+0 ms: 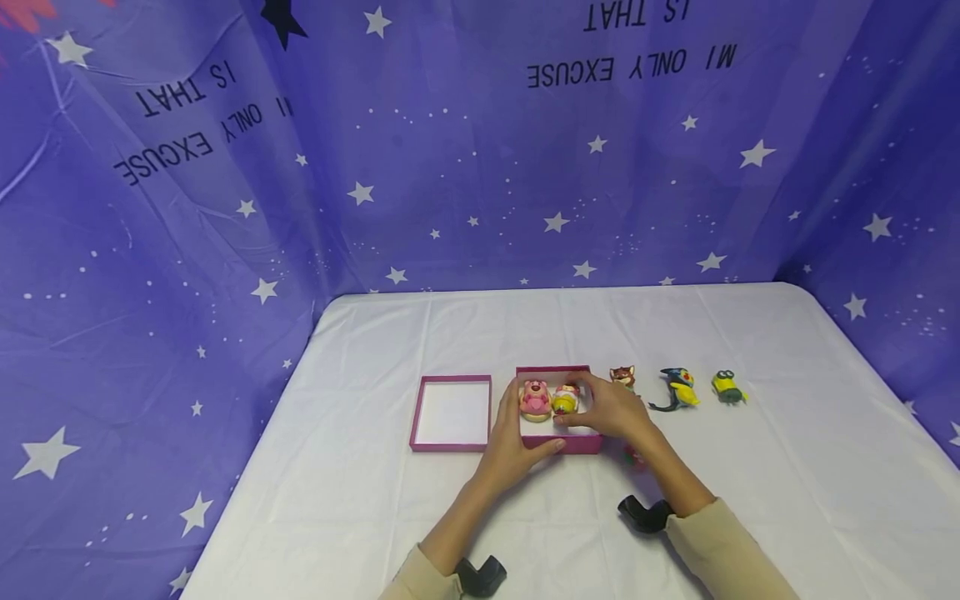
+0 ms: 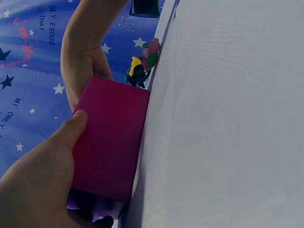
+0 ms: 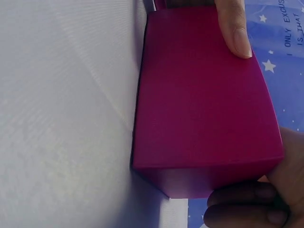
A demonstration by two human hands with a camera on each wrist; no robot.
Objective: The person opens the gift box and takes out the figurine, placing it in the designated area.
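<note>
A magenta box [image 1: 573,446] with a white inside stands on the table. My left hand [image 1: 512,454] grips its front left corner, the thumb on the front wall [image 2: 111,137] and the fingers along the left side. A pink bear figurine [image 1: 536,403] lies inside at the left. Beside it is a small yellow figurine with pink and white at its top [image 1: 565,402], which the thumb and forefinger of my right hand [image 1: 617,412] pinch. Other fingers of the right hand [image 3: 289,175] hang outside the right wall.
To the left lies a shallow magenta-edged lid [image 1: 452,447], its white inside up. Right of the box are a brown fox-like figurine [image 1: 622,377], a blue and yellow one [image 1: 678,389] and a green and yellow one [image 1: 727,387]. A pink and green figurine [image 1: 634,457] is partly behind my right wrist.
</note>
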